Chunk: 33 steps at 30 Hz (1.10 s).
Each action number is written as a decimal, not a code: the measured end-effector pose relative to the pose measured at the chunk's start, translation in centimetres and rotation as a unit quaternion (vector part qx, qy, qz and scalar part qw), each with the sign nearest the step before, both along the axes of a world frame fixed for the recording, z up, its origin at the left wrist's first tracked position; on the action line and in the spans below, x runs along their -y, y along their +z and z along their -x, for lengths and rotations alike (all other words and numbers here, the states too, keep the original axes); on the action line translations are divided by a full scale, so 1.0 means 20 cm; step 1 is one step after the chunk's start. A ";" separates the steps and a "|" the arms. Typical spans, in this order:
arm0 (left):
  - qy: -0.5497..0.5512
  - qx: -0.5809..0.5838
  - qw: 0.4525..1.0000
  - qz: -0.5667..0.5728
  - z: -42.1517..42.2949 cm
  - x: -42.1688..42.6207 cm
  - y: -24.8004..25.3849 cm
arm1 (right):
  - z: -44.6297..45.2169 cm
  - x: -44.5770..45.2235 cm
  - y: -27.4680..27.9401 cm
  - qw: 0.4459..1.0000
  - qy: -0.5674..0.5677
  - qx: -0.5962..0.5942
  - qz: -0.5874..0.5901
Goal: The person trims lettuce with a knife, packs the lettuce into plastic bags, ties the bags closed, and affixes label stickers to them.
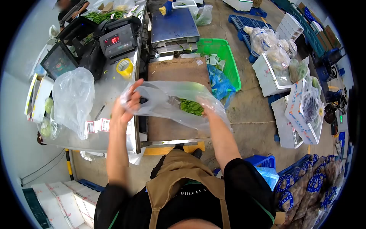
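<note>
Plastic, in the form of a clear bag (162, 93), is stretched between two hands above a brown board (164, 128). One end is clamped in the left grip (129, 103), its index finger raised. Leafy greens (191, 107) are seen beside the right grip (207, 108); through the film, it cannot be told whether that grip is closed on them. Yellow tape (125, 68) is set on the metal counter (103, 84).
</note>
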<state>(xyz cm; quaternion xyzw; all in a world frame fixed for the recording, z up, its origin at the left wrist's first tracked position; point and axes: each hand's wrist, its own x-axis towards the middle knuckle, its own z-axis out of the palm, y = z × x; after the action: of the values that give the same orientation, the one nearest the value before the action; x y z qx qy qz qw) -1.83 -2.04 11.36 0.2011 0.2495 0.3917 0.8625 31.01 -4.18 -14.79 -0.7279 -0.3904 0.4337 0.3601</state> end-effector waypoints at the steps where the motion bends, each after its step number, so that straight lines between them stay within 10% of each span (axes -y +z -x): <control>1: 0.002 -0.004 1.000 -0.007 -0.06 -0.06 -0.02 | 0.00 0.02 0.04 1.000 0.015 0.000 0.027; 11: -0.118 0.007 0.993 -0.019 -0.34 -0.38 -0.08 | 0.06 0.21 0.07 0.968 0.030 -0.034 0.248; 14: -0.142 -0.012 0.989 -0.032 -0.42 -0.37 -0.04 | 0.08 0.20 -0.03 0.943 0.176 0.240 0.148; 20: -0.192 -0.013 0.980 -0.050 -0.40 -0.30 0.03 | 0.28 -0.14 -0.03 0.920 0.200 0.327 -0.081; 23: -0.186 -0.038 0.979 -0.072 -0.35 -0.28 0.10 | 0.18 -0.35 -0.24 0.942 0.206 0.261 0.036; 24: -0.181 -0.044 0.980 -0.076 -0.33 -0.29 0.10 | 0.08 -0.34 -0.47 0.934 0.168 0.289 -0.125; 27: -0.163 -0.109 0.978 -0.074 -0.27 -0.31 0.08 | 0.07 -0.39 -0.10 0.870 0.313 0.379 0.035; 33: -0.151 -0.210 0.959 -0.117 -0.23 -0.38 0.00 | 0.06 -0.44 -0.19 0.875 0.271 0.399 0.045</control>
<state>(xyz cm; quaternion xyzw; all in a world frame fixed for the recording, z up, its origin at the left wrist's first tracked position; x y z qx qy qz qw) 2.73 5.53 11.34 0.4135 0.3443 0.2321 0.8103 29.73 4.57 -18.53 -0.7201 -0.6632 0.2039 0.0092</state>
